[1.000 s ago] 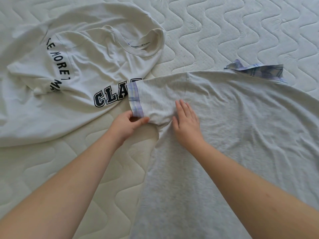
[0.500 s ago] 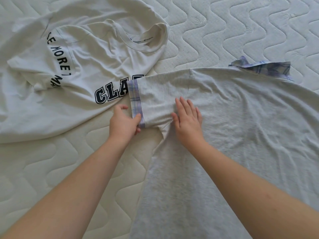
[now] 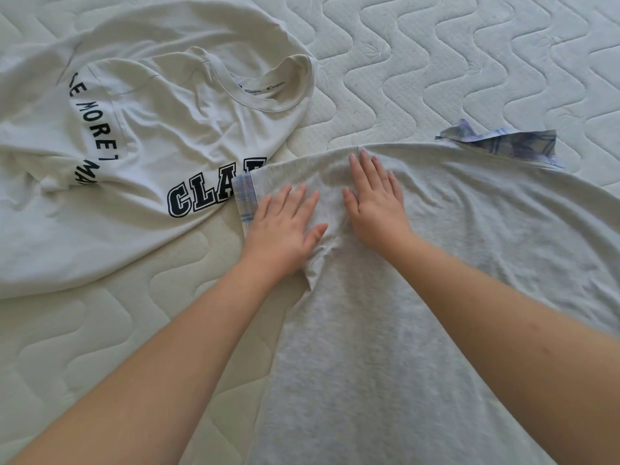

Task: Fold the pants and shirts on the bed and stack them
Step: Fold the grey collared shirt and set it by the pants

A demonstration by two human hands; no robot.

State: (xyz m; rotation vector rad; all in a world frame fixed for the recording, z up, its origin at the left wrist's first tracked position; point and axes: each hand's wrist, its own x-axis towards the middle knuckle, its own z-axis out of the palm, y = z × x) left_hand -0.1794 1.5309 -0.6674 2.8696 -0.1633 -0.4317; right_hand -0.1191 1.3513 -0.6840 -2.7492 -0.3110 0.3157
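The grey shirt is a pale heather grey, its sleeve cuff trimmed in a lilac, white and blue plaid. The same plaid shows at its collar. The white T-shirt is off-white with dark navy block lettering outlined in white, plus an arc of plain navy letters. The mattress is cream-white, quilted in a wavy stitched pattern.

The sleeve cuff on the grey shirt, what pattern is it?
Pale purple and white plaid on the cuff, seen in the head view.
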